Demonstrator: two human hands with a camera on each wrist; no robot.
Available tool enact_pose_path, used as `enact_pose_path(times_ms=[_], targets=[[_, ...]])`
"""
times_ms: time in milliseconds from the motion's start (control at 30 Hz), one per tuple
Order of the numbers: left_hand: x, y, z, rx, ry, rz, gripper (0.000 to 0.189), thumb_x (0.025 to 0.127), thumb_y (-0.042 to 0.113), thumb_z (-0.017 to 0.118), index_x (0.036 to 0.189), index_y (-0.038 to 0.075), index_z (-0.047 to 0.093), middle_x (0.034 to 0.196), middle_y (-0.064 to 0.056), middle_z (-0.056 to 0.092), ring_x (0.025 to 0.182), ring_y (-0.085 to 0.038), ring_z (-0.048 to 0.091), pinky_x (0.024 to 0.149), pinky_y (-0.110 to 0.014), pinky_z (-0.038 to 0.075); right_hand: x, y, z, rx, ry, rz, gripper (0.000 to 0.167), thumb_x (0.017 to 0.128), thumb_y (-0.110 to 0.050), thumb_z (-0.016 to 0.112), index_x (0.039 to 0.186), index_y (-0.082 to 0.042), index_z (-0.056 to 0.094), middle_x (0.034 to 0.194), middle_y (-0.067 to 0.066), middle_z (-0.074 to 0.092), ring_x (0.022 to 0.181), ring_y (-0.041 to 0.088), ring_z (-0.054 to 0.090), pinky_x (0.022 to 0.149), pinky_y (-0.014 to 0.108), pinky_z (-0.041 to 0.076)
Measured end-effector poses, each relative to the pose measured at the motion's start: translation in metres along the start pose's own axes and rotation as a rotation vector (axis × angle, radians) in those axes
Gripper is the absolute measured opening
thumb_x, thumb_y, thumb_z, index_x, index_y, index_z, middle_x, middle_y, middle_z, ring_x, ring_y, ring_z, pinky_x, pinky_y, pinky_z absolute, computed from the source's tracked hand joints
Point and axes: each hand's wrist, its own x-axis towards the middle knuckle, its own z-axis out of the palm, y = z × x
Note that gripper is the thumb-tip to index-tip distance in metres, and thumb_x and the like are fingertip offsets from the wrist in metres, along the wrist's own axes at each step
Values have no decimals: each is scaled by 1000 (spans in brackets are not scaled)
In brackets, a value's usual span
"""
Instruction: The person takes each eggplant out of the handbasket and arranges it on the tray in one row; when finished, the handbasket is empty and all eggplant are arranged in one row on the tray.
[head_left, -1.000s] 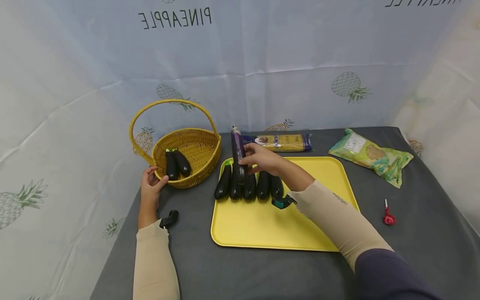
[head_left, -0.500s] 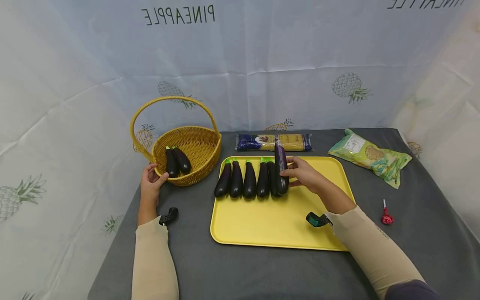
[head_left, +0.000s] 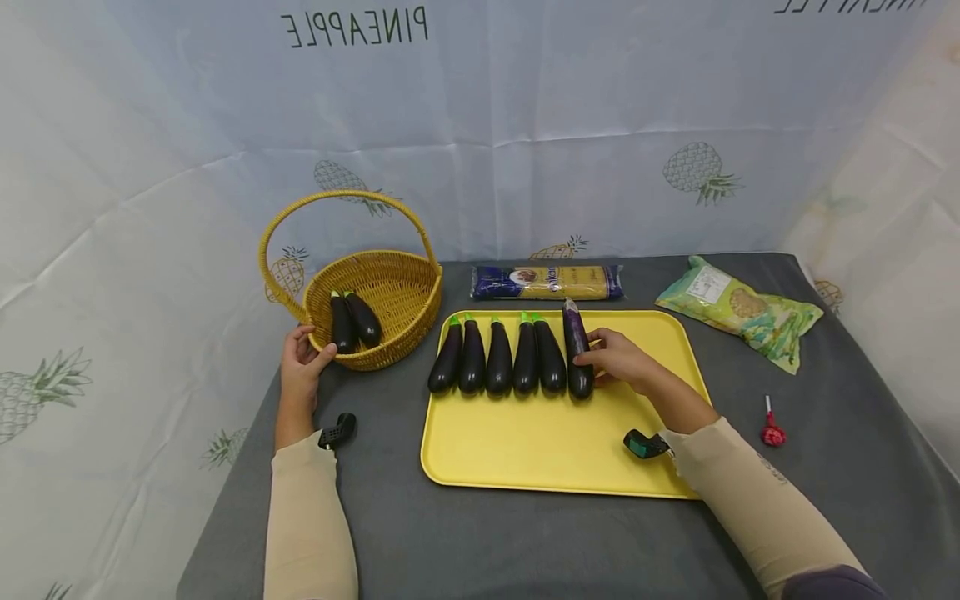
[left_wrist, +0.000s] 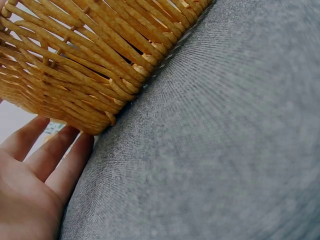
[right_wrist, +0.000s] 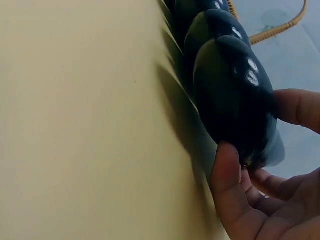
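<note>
My right hand (head_left: 618, 358) holds a long dark eggplant (head_left: 576, 350) with a pale tip, at the right end of a row of several green-stemmed eggplants (head_left: 500, 360) on a yellow tray (head_left: 517, 450). In the right wrist view, thumb and fingers (right_wrist: 227, 175) grip this eggplant (right_wrist: 232, 95) near one end; whether it touches the tray I cannot tell. My left hand (head_left: 302, 379) holds the near-left rim of a yellow wicker basket (head_left: 401, 292), thumb over the edge. Its fingers (left_wrist: 67, 160) lie against the woven side. Two small eggplants (head_left: 342, 325) lie inside the basket.
Behind the tray lies a blue and yellow pasta packet (head_left: 547, 282). A green snack bag (head_left: 738, 312) sits at the back right, and a red lollipop (head_left: 773, 433) lies right of the tray. The basket's tall handle (head_left: 341, 195) arches over it.
My right hand has carried the long eggplant rightward from above the row's left part, then down to the row's right end. The left hand stays at the basket rim.
</note>
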Motion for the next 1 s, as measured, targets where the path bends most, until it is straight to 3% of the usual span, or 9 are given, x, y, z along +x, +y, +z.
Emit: enact_pose_path(times_ms=[467, 633, 767, 1000], targets=[[-1, 3, 1, 16, -12, -9, 44, 90, -3, 65, 128, 5, 44, 146, -28, 36, 124, -33, 45, 88, -19, 43, 3, -4, 0, -164, 32, 6, 68, 95, -30, 64, 142, 7, 32, 123, 25, 49, 93, 29, 61, 72, 37, 55], [0, 3, 0, 11, 7, -4, 45, 90, -5, 65, 128, 3, 44, 145, -27, 37, 123, -31, 47, 87, -19, 43, 5, -32, 4, -251, 69, -45, 64, 97, -34, 61, 143, 2, 35, 125, 23, 49, 93, 30, 62, 74, 38, 55], [2, 3, -1, 8, 18, 10, 46, 89, -5, 66, 129, 1, 44, 145, -28, 38, 122, -31, 47, 87, -19, 43, 16, -70, 29, -325, 48, -144, 60, 96, -33, 62, 143, -2, 39, 114, 17, 53, 89, 31, 63, 71, 39, 55], [-1, 2, 0, 1, -7, 8, 47, 89, -6, 64, 130, 0, 42, 145, -29, 37, 123, -34, 46, 87, -20, 44, 48, -125, 94, -450, -44, -318, 54, 94, -35, 64, 138, -9, 47, 103, 7, 59, 81, 28, 66, 72, 37, 51]])
